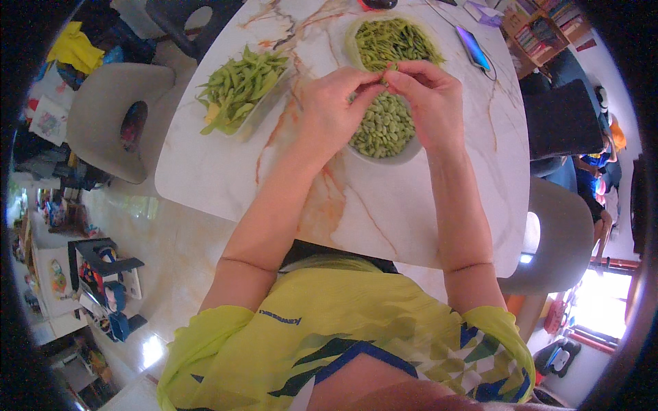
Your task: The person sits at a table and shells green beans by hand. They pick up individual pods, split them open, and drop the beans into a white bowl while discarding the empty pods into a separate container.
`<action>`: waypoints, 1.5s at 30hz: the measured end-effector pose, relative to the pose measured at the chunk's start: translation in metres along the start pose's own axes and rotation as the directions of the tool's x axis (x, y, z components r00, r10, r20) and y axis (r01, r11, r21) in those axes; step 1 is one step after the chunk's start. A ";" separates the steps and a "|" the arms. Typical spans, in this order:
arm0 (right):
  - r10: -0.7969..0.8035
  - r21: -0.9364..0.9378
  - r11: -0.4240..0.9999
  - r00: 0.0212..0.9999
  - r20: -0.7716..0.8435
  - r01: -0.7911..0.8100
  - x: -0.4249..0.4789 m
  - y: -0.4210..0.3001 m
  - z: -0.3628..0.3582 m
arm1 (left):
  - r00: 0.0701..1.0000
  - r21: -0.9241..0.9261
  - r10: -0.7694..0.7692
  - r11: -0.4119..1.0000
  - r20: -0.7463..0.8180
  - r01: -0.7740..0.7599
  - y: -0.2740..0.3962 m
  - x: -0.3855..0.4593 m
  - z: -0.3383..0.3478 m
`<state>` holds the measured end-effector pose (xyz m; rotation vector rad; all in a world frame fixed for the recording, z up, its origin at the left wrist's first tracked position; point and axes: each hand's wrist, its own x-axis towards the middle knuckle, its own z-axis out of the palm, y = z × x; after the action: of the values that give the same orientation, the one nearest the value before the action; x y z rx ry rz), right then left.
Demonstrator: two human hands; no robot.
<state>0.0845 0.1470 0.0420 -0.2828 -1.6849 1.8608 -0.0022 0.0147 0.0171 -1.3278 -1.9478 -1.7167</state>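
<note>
My left hand (336, 100) and my right hand (429, 100) meet fingertip to fingertip, pinching a small green bean pod (389, 75) between them. Below the fingers is a white bowl (393, 160) filled with shelled green beans (383, 126), its upper part covered by my hands. Just beyond it stands a rounded container (351, 49) heaped with green pods (393, 41). Off to the left, a clear, pale rectangular container (257, 115) holds a pile of whole green pods (241, 87), some hanging over its rim.
All of this stands on a white marble-patterned table (205, 169). A lit smartphone (472, 47) with a cable lies at the far right, near a purple-and-white packet (483, 13). Chairs stand left (115, 118) and right (555, 236). Another person (593, 174) is at the far right.
</note>
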 end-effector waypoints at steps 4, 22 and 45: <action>0.054 0.042 0.998 0.998 0.014 -0.055 -0.002 -0.008 0.005 | 0.994 0.114 0.087 0.990 -0.060 -0.080 -0.003 0.000 0.001; 0.189 0.116 0.970 0.965 0.184 -0.213 0.009 0.011 -0.014 | 0.966 0.262 0.244 0.930 0.087 -0.259 -0.010 -0.002 0.003; -0.378 -0.616 0.511 0.800 0.466 0.599 0.010 0.014 -0.023 | 0.901 -0.027 -0.352 0.928 0.254 0.371 -0.024 0.002 -0.005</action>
<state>0.0845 0.1718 0.0275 0.1652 -2.3580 0.7169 -0.0226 0.0136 0.0037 -1.3210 -2.4233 -1.8761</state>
